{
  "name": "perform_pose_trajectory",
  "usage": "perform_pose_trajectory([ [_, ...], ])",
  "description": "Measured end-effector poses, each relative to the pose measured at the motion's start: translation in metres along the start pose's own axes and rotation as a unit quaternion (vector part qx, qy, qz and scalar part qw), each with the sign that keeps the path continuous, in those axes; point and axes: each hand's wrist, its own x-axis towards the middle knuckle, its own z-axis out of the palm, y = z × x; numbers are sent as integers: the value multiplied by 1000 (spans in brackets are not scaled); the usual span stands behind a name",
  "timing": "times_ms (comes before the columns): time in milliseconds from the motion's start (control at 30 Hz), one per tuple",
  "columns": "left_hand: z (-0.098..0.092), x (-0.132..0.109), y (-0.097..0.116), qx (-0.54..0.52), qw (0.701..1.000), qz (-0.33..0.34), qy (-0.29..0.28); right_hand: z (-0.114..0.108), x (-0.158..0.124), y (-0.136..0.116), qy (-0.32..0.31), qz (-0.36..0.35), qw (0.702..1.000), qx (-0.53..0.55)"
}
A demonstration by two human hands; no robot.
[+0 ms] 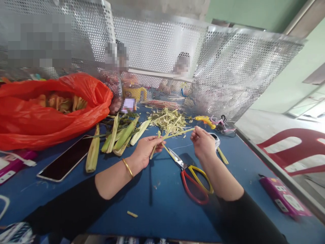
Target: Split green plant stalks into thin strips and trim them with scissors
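My left hand (148, 149) pinches a bundle of thin green-yellow husk strips (165, 138) above the middle of the table. One strip from that bundle runs to the right, and my right hand (203, 144) closes its fingertips on the far end, holding it stretched. Another strip slants down toward the scissors. The scissors (193, 181), with one red and one yellow handle, lie on the table between my forearms, blades pointing up-left. Partly behind my right wrist is a white spool (215, 139), with a thin thread near it.
Corn husks (124, 135) and a pile of husk scraps (169, 120) lie beyond my hands. At left are a red plastic bag (50, 125) and a phone (67, 159). A yellow glue gun (206, 120) and a purple power strip (283, 196) lie right. Perforated metal panels (157, 44) stand behind; people sit beyond.
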Motion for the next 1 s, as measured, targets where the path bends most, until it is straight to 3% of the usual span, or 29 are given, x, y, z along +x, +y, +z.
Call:
perform_pose_trajectory([
  [133, -3, 3, 5, -9, 1000, 24, 10, -7, 12, -11, 39, -109, 993, 13],
  [333, -4, 4, 7, -14, 996, 90, 9, -8, 9, -18, 57, -161, 980, -101],
  [467, -3, 3, 6, -12, 994, 108, 7, -5, 1, -11, -20, -75, 984, -158],
  [633, -4, 4, 4, -18, 998, 68, 6, -2, -6, -5, -161, 7, 973, -168],
  [733, -4, 4, 3, -12, 998, 63, 3, -1, -7, -4, -171, 35, 969, -176],
  [1000, -5, 7, -2, 29, 992, 125, 8, -2, -6, -5, -162, 53, 973, -159],
])
